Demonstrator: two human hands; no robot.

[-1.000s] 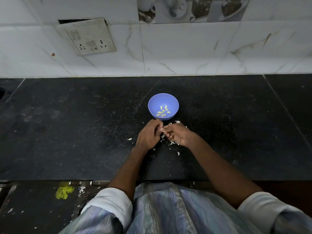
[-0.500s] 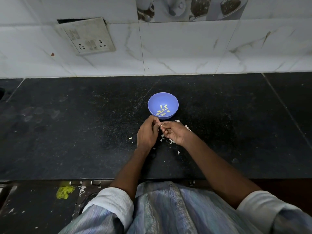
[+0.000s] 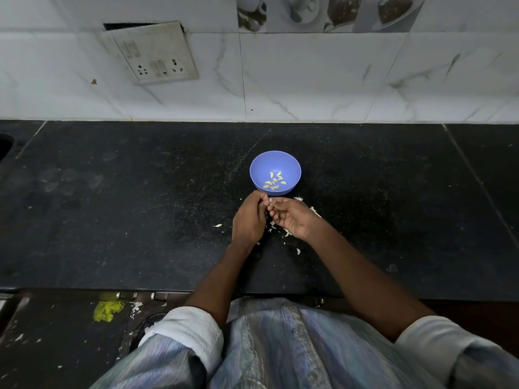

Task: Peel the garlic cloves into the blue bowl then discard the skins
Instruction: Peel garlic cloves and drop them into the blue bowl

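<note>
i see both hands meeting just in front of the bowl on the counter. my left hand and right hand have fingers curled, pinching one small clove between their tips. peeled cloves lie inside the bowl. skins lie scattered near the bowl, under and beside my hands.

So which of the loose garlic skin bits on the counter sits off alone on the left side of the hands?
The single white skin flake, just beyond the left hand. The other skin scraps cluster under and around the right hand.
</note>
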